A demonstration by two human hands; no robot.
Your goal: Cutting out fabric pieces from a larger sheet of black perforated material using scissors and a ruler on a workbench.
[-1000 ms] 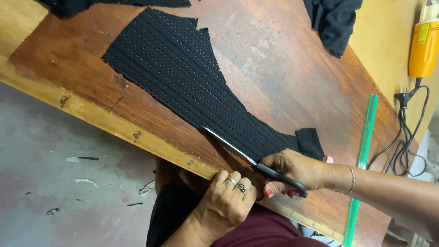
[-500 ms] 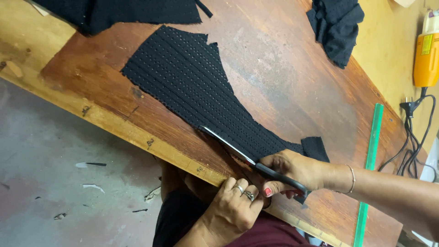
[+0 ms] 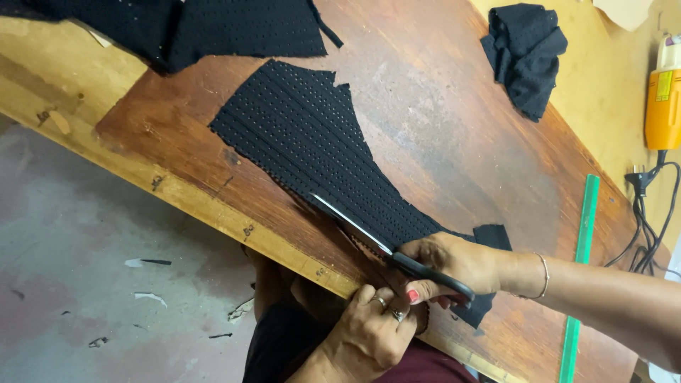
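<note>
Your right hand (image 3: 454,266) was shut around the scissors (image 3: 386,252), their blades out ahead in the cloth (image 3: 319,152), which looked soft and floppy, so your left hand (image 3: 369,333), curled just below, pinned its edge at the table (image 3: 454,120) rim.

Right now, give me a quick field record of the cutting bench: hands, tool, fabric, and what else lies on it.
right hand: grips the black handles of the scissors
scissors: blades open along the fabric's near edge
left hand: at the table edge, by the fabric near the scissors; rings on its fingers
black perforated fabric piece: flat on the wooden table
other cloth: crumpled black fabric at the far side; larger black piece at top left
green ruler: to the right
yellow power tool: far right, cord attached
</note>
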